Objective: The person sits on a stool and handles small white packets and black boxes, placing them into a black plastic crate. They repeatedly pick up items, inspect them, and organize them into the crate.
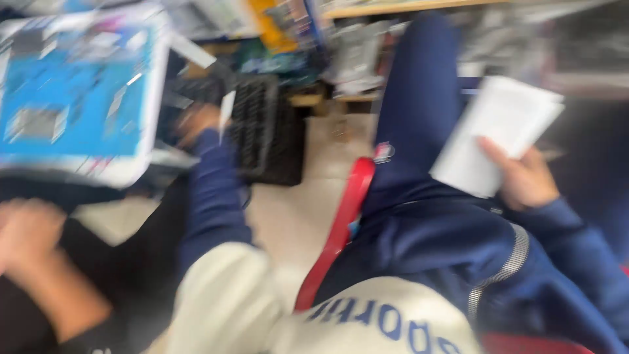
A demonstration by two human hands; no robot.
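Blur is smearing the whole view, so little is reading sharply. The wearer's left hand (26,229), in a black sleeve, is hovering at the lower left. I cannot tell whether it is open or closed, or whether it is gripping anything. The right hand is not showing at all.

The blue board (72,92) with its white border is sitting just above that hand, apart from it. What is carrying the board is not showing.

A second person (419,249) in a navy and cream jacket is sitting close by on a red chair (341,223). One of their hands is clamping white papers (498,131). The other is reaching toward a black crate (268,131) on the floor (288,216), with a white strip (226,111) at its fingers.

In my judgement the main risk is a collision. The left hand is working close to the seated person's arm, and a quick sweep could knock it or nudge the board loose. The papers are being pinched at one corner only and could slide out.

The clutter along the top edge is too smeared to identify. The crate may be a keyboard or a basket. The board's surface detail is unreadable.
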